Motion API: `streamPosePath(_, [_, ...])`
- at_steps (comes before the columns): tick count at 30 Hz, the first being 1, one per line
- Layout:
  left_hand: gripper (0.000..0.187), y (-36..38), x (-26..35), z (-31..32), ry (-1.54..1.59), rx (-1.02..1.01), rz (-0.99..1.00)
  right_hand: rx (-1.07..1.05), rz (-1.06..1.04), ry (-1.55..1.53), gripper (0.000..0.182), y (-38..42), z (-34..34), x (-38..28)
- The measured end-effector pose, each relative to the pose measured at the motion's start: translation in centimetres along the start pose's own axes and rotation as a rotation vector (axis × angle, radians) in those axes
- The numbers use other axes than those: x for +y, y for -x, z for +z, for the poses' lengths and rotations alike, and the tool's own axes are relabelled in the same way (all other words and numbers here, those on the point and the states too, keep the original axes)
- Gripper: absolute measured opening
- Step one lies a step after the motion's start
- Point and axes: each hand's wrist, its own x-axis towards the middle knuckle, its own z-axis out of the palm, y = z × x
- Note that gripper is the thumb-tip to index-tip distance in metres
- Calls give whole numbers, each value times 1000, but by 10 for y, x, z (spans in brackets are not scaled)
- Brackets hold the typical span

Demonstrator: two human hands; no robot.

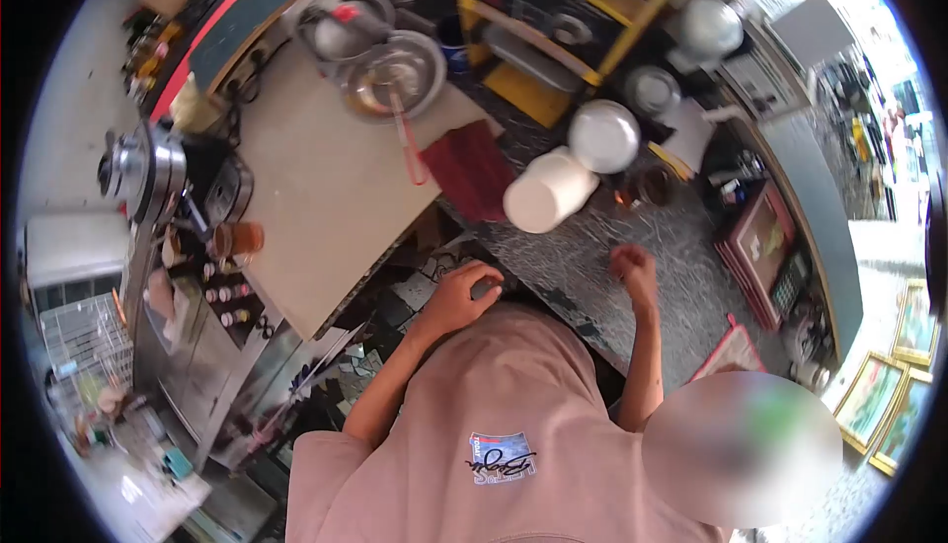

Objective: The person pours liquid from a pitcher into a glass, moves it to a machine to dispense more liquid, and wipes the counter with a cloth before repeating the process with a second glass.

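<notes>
My left hand [466,296] hangs in front of my shirt by the counter's near edge. Its fingers curve with the thumb apart, and I see nothing in it. Over the dark marbled counter [681,267], my right hand [634,271] has its fingers curled in; no object shows in them. Beyond it stands a white cylinder [548,193], perhaps stacked tubs, beside a round, shiny, pale container [604,136]. A dark red cloth [469,170] lies across the place where the dark counter meets the beige tabletop [306,168].
A metal bowl [430,59] holds a utensil with a red handle [410,143]. Brown glass jars [654,186] stand on the dark counter, near red-framed panels [758,247] and a calculator [790,281]. A yellow rack [528,94] stands at the back. A blurred round patch [741,449] covers the lower right.
</notes>
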Motion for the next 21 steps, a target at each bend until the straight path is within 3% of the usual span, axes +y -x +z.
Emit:
streamPosePath(3, [23,-35,30,28,-70,-136,60,386,-161,151,41,-36,-26,6])
streamPosePath(5, [30,-57,45,48,-133,-194,99,339,-390,27,68,-60,-33,0])
streamPosePath(7, [48,-79,56,69,-106,-202,98,205,-511,72,85,-86,-40,1])
streamPosePath(8, [48,-89,61,80,-111,-221,105,155,-500,58,86,-81,-40,-22])
streamPosePath(11, [73,-120,67,107,-5,-224,89,58,-491,78,86,-79,-38,-56])
streamPosePath(12, [73,-129,66,115,-10,-225,95,0,-497,116,84,-81,-38,-60])
streamPosePath(14, [78,-142,70,125,-54,-124,156,31,-508,132,78,-82,-36,-59])
streamPosePath(21, [80,-162,70,139,-107,-69,185,123,-543,282,70,-70,-40,-64])
